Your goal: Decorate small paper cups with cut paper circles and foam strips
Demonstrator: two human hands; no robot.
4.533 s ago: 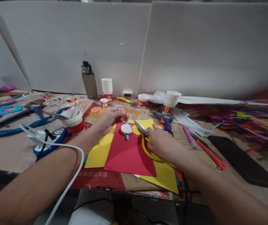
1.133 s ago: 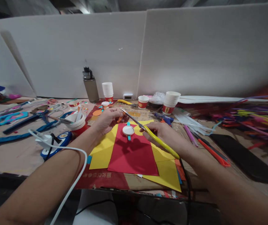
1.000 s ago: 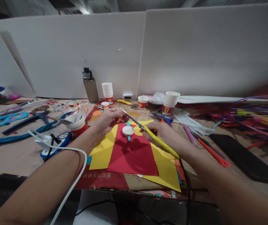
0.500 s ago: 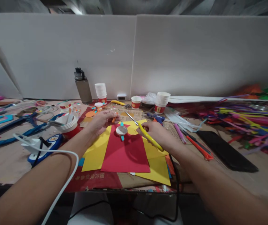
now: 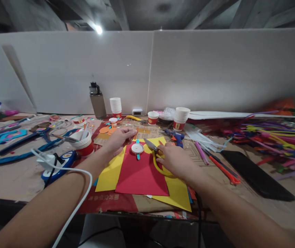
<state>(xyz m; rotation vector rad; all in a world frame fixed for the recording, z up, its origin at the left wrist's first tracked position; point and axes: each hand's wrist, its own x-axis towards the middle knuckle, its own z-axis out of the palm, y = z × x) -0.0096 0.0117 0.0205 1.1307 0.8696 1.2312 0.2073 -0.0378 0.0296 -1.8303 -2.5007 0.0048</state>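
My left hand (image 5: 121, 139) is closed, its fingertips pinched on a small orange piece (image 5: 135, 132) above the top of the papers. My right hand (image 5: 171, 156) is closed around yellow-handled scissors (image 5: 160, 169), whose blades point up and left. Between the hands, a small white paper-cup piece (image 5: 137, 148) with turquoise tabs at top and bottom lies on a red sheet (image 5: 142, 175). Yellow sheets (image 5: 111, 174) stick out on both sides of the red one.
Stacked paper cups (image 5: 115, 106), a bottle (image 5: 97, 105) and a blue glue gun (image 5: 177, 137) stand or lie farther back. At right are a black phone-like slab (image 5: 258, 174), an orange-red cutter (image 5: 224, 170) and pipe cleaners. A white cable (image 5: 85, 173) crosses my left forearm.
The view has tilted up slightly and shifted left. In my right hand the scissors have turned, with the handles now lower beneath my fingers. My left hand keeps its pinch.
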